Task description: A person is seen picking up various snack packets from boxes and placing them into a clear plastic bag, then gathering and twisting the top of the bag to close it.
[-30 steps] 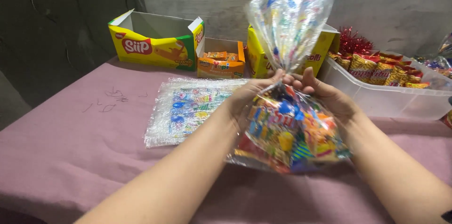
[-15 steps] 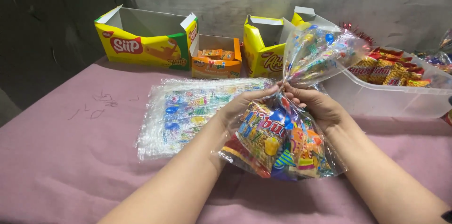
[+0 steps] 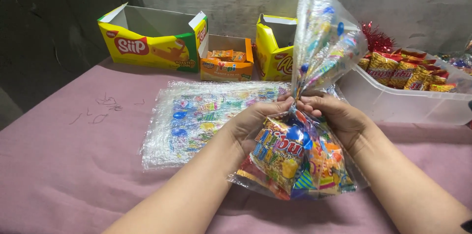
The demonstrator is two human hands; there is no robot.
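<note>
Two forearms reach in over our pink table; our left hand and right hand meet, both pinched on the neck of one filled treat bag. Behind stand three open boxes and one clear tub.

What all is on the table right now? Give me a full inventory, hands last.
filled treat bag: one, clear with coloured print, packed with snack packets, at the front middle, neck pinched shut.
empty treat bags: a flat stack, count unclear, clear with coloured print, left of the filled bag.
large open carton: one, yellow and green, back left.
small open box: one, orange, holding small packets, back middle.
second carton: one, yellow, back middle, partly hidden.
plastic tub: one, translucent white, right, holding red and yellow snack packets.
tablecloth: one, pink.
left hand: gripping the bag's neck.
right hand: gripping the same neck.
</note>
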